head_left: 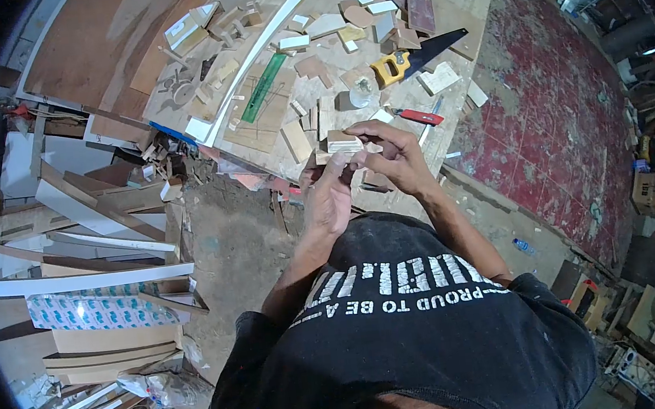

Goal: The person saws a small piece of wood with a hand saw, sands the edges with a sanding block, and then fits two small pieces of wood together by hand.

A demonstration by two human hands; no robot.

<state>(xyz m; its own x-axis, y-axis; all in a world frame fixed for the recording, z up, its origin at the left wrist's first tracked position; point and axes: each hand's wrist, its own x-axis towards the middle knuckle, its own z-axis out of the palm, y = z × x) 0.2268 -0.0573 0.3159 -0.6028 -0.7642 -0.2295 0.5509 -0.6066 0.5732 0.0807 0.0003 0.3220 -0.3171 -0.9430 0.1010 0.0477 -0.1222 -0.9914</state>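
Observation:
Near the front corner of the wooden workbench, my left hand (pixel 329 201) and my right hand (pixel 398 157) hold a small white-edged wood block (pixel 345 146) between them. The fingers of both hands are closed on it, the right forefinger over its top edge. Just beyond the block stands a small cup (pixel 363 89). To the right of it lies a red utility knife (pixel 420 117). A handsaw with a yellow handle (pixel 391 69) rests farther back on the bench. Pale wood strips (pixel 297 141) lie left of the block.
Scattered offcuts (pixel 360 17) and a green ruler (pixel 263 88) lie on the workbench (pixel 440 141). A long curved white strip (pixel 249 61) crosses it. Curved panels (pixel 107 307) are stacked at the left. A red floor (pixel 551 125) extends to the right.

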